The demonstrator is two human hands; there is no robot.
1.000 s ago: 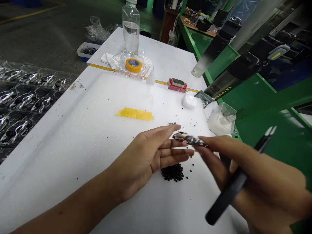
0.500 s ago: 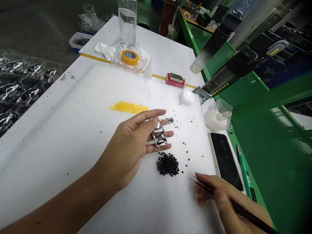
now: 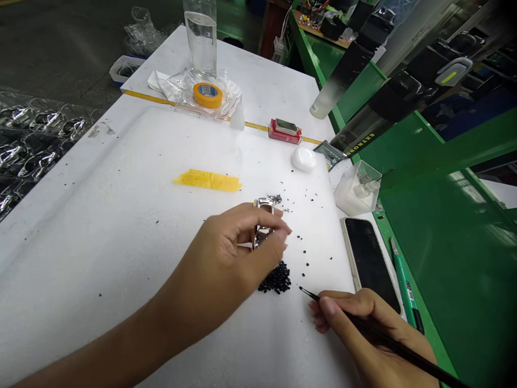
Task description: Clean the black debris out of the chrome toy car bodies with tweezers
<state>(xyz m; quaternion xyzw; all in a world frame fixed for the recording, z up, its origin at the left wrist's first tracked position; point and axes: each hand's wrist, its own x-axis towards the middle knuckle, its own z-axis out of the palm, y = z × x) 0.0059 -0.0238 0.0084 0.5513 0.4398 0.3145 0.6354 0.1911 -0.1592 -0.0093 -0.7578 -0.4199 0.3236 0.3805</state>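
My left hand is closed around a small shiny chrome part, its thumb and fingers covering much of it. Just below those fingertips lies a pile of tiny black pieces, partly hidden by the hand. My right hand pinches dark tweezers, whose tips are close together right of the pile. Whether a tiny piece sits between the tips is hard to tell. A smaller heap of dark slivers lies just behind the chrome part.
Yellow tape is stuck on the white sheet. A white rounded object, a red box and a tape roll sit farther back. At right are a phone, a green cutter and a clear container.
My left hand has turned the chrome part more upright, and its fingers have curled from spread to closed around it. The tweezer tips have moved left and closer together beside the black pile.
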